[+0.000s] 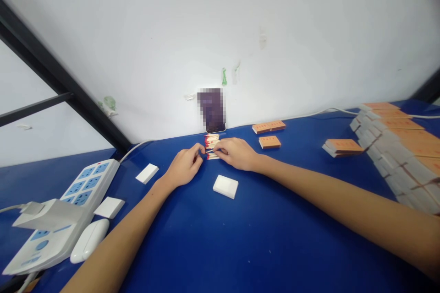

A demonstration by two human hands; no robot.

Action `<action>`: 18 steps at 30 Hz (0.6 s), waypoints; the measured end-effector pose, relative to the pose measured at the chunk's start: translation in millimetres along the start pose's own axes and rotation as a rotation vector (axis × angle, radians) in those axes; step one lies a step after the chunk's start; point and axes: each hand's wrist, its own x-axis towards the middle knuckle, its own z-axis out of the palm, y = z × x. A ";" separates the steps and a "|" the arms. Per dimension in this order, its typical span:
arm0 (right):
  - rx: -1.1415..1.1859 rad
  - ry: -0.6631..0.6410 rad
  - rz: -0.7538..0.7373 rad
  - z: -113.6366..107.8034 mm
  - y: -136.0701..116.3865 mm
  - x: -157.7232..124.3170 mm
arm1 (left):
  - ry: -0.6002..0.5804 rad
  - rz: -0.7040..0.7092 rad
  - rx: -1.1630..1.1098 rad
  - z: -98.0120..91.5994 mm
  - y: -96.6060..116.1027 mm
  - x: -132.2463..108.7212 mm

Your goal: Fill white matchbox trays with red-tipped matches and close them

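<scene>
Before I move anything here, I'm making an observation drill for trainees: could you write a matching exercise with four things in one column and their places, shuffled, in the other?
Column one
1. Red-tipped matches
2. Phone-like device
3. White earbud case
4. Large pile of orange-and-white packs

Column two
A. Beside the power strip
B. At the right end of the blue table
C. At the fingertips of the left hand and right hand
D. Leaning against the white wall

Pairs: 1-C, 2-D, 3-A, 4-B
</scene>
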 end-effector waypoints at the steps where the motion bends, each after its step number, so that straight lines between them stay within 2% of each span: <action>1: 0.005 -0.004 0.000 0.4 0.7 0.2 | 0.001 -0.001 -0.005 0.0 0.3 0.0; 6: 0.040 0.007 -0.009 2.1 3.0 0.2 | -0.001 0.001 -0.003 -0.2 1.4 0.5; 13: -0.007 -0.017 -0.026 1.4 0.0 -0.5 | 0.110 0.007 0.102 1.0 -1.2 0.3; 18: -0.013 -0.023 -0.027 0.8 -1.3 -1.2 | 0.083 0.000 0.108 1.2 -1.6 0.7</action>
